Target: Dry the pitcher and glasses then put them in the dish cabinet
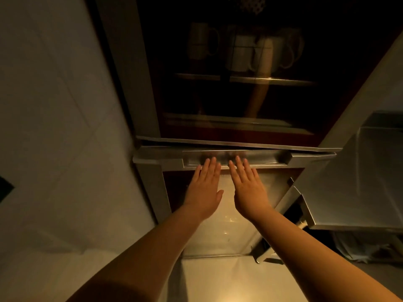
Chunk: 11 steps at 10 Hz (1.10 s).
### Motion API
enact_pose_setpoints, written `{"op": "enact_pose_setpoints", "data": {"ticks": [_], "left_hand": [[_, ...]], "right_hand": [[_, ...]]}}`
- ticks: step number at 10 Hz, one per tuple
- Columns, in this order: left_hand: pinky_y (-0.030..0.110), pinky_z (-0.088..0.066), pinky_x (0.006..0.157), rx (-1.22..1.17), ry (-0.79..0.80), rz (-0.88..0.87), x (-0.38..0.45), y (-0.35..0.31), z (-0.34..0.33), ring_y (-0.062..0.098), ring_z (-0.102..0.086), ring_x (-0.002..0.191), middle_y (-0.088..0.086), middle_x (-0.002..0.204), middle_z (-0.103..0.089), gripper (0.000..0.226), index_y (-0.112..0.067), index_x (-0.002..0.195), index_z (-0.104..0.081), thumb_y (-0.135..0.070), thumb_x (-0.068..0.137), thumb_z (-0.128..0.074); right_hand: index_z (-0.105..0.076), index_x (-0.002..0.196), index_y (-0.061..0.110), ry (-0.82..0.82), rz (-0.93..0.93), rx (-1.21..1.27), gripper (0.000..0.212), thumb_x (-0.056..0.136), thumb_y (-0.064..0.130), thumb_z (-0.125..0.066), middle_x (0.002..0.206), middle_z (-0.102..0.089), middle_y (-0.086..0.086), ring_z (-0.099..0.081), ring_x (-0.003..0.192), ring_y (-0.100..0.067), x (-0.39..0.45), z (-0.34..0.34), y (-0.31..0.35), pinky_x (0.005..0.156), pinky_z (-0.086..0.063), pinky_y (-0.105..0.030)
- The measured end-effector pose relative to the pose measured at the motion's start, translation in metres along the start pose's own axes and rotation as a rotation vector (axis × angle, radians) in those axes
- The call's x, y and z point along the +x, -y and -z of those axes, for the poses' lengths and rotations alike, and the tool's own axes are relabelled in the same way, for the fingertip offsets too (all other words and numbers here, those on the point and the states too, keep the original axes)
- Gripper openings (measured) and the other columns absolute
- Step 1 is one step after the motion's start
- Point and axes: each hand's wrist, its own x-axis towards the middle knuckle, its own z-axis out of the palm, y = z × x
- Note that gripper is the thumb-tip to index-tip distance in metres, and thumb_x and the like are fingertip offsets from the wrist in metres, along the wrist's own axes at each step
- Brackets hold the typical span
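Note:
A tall metal dish cabinet [148, 158] stands in front of me in dim warm light. Its upper part has a dark glass front, and behind the glass several white mugs [242, 53] stand on a shelf. My left hand [204, 188] and my right hand [247, 188] are held flat, palms down, side by side. Their fingertips touch the steel handle rail [268, 156] between the upper and lower parts. Both hands are empty, with the fingers straight. No pitcher or glasses are visible.
A pale tiled wall [54, 127] runs along the left. On the right a steel door or panel [359, 171] swings out towards me, with a dark gap and cloth below it. A light counter surface [229, 277] lies under my forearms.

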Motion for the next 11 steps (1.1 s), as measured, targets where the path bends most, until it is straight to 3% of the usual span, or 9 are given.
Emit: {"op": "enact_pose_setpoints", "data": {"ticks": [2,4,6,7,9,10,11], "left_hand": [[0.040,0.005,0.119,0.007,-0.002,-0.022,0.031,0.018,0.000,0.023,0.015,0.145,0.008,0.159,0.015,0.071,-0.014,0.150,0.013,-0.048,0.101,-0.025],[0.042,0.010,0.118,0.043,-0.053,0.013,0.036,0.014,-0.015,0.026,0.018,0.144,0.011,0.157,0.019,0.074,-0.013,0.143,0.023,-0.048,0.100,-0.027],[0.039,0.012,0.116,0.054,-0.013,0.054,0.034,0.006,-0.009,0.025,0.019,0.144,0.011,0.157,0.019,0.078,-0.011,0.148,0.016,-0.048,0.099,-0.031],[0.040,0.007,0.118,0.017,0.036,0.140,0.032,-0.005,-0.001,0.023,0.019,0.144,0.009,0.158,0.018,0.079,-0.012,0.149,0.015,-0.046,0.098,-0.035],[0.038,0.006,0.117,-0.095,0.069,0.380,0.019,-0.043,0.018,0.020,0.016,0.145,0.006,0.158,0.016,0.073,-0.013,0.151,0.010,-0.041,0.100,-0.035],[0.039,0.004,0.118,-0.132,0.067,0.522,-0.002,-0.067,0.036,0.021,0.014,0.146,0.007,0.159,0.013,0.069,-0.013,0.152,0.004,-0.039,0.101,-0.034],[0.040,0.000,0.118,-0.117,-0.035,0.646,-0.032,-0.094,0.070,0.021,0.009,0.147,0.007,0.160,0.006,0.065,-0.014,0.153,-0.004,-0.039,0.100,-0.034]], "right_hand": [[0.024,0.140,0.017,0.024,-0.016,-0.062,0.089,0.089,0.014,-0.049,0.155,0.015,-0.009,0.017,0.140,-0.027,0.029,0.003,0.001,0.110,0.013,-0.040],[0.024,0.142,0.012,0.037,-0.004,-0.158,0.091,0.089,0.013,-0.050,0.154,0.017,-0.013,0.017,0.140,-0.032,0.032,0.000,0.003,0.113,0.011,-0.043],[0.024,0.142,0.009,0.069,0.003,-0.196,0.090,0.091,0.021,-0.049,0.153,0.018,-0.015,0.017,0.140,-0.033,0.031,0.003,0.004,0.110,0.014,-0.043],[0.022,0.142,0.008,0.087,0.050,-0.194,0.085,0.094,0.028,-0.045,0.153,0.018,-0.016,0.015,0.141,-0.032,0.032,0.008,-0.003,0.110,0.013,-0.043],[0.026,0.136,0.008,0.094,0.294,-0.176,0.086,0.093,0.025,-0.047,0.153,0.019,-0.013,0.012,0.142,-0.029,0.035,0.013,-0.038,0.112,0.009,-0.040],[0.017,0.143,0.011,0.162,0.416,-0.121,0.085,0.092,0.029,-0.050,0.155,0.015,-0.010,0.010,0.142,-0.026,0.037,0.025,-0.053,0.114,0.003,-0.039],[0.001,0.148,0.012,0.271,0.540,-0.071,0.075,0.094,0.036,-0.045,0.156,0.005,-0.009,0.003,0.143,-0.025,0.031,0.053,-0.066,0.115,-0.004,-0.037]]}}
